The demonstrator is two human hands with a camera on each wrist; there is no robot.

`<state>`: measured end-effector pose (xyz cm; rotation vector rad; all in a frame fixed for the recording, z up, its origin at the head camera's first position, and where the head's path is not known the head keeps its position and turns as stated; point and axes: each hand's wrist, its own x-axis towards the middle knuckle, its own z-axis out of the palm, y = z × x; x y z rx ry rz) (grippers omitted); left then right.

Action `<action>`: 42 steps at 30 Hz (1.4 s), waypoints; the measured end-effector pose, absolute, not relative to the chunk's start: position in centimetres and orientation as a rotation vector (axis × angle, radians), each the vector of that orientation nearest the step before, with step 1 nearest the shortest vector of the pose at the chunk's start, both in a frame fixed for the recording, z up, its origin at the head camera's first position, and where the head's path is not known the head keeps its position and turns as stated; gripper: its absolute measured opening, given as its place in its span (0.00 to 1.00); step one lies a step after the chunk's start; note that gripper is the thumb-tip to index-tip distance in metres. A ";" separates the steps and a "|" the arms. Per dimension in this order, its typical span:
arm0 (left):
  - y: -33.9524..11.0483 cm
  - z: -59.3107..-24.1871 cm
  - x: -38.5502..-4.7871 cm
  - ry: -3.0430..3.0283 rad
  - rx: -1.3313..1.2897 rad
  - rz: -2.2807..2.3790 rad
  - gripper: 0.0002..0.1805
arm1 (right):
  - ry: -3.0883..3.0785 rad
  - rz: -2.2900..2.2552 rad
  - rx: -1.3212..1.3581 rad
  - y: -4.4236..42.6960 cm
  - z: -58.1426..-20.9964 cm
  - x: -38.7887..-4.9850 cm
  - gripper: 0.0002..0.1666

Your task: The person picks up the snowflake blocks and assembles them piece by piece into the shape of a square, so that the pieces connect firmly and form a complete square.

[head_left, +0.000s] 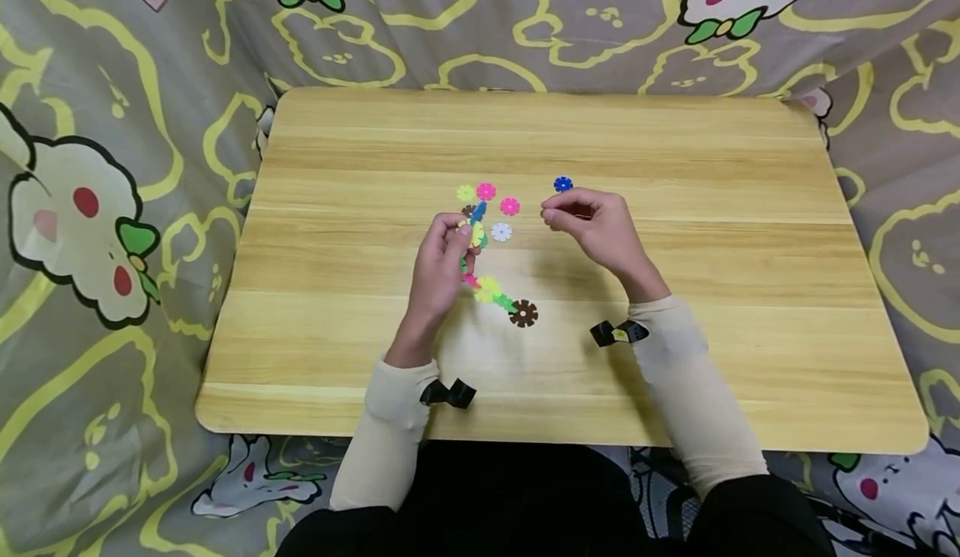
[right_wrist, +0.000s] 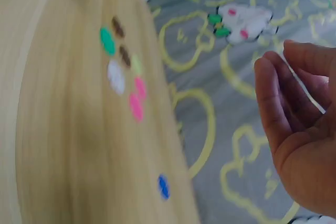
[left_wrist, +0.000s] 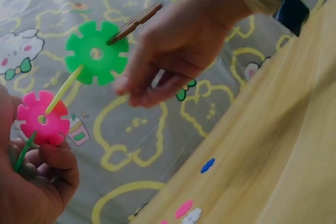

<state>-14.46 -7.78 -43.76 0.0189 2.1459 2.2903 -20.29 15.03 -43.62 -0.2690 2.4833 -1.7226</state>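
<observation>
A chain of interlocking snowflake discs (head_left: 487, 290) is held by my left hand (head_left: 438, 269), above the middle of the table. In the left wrist view, the fingers are curled by a pink disc (left_wrist: 58, 124). From it, a yellow disc seen edge-on leads to a green disc (left_wrist: 107, 66) with a brown disc (left_wrist: 139, 22) slotted into its rim. More discs, blue and yellow, stick out above the left hand in the head view. My right hand (head_left: 600, 228) hovers to the right, fingers loosely bent; the right wrist view shows nothing between thumb and fingers.
Loose discs lie beyond the hands on the wooden table (head_left: 360, 207): a blue one (head_left: 563, 183), two pink ones (head_left: 510, 207), a white one (head_left: 501, 231) and a yellow one (head_left: 466, 193). Green and brown discs (right_wrist: 125, 56) also show in the right wrist view. Patterned cloth surrounds the table.
</observation>
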 end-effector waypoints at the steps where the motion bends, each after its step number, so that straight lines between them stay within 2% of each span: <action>1: -7.8 -43.8 -14.5 2.130 -0.003 2.320 0.07 | 2.484 -1.704 -0.217 15.4 -44.1 -20.8 0.12; 7: -7.9 -44.0 -14.3 2.058 -0.065 2.419 0.09 | 2.580 -1.431 0.103 18.1 -47.0 -24.0 0.15; 12: -7.7 -44.1 -14.1 2.071 -0.049 2.410 0.13 | 2.636 -1.145 0.225 19.3 -48.3 -25.9 0.17; 27: -7.6 -44.3 -13.9 2.102 -0.042 2.357 0.14 | 2.685 -0.860 0.122 17.1 -49.3 -29.9 0.27; 42: -7.5 -44.1 -13.9 2.103 -0.050 2.347 0.14 | 2.721 -0.809 0.163 16.3 -49.1 -30.4 0.26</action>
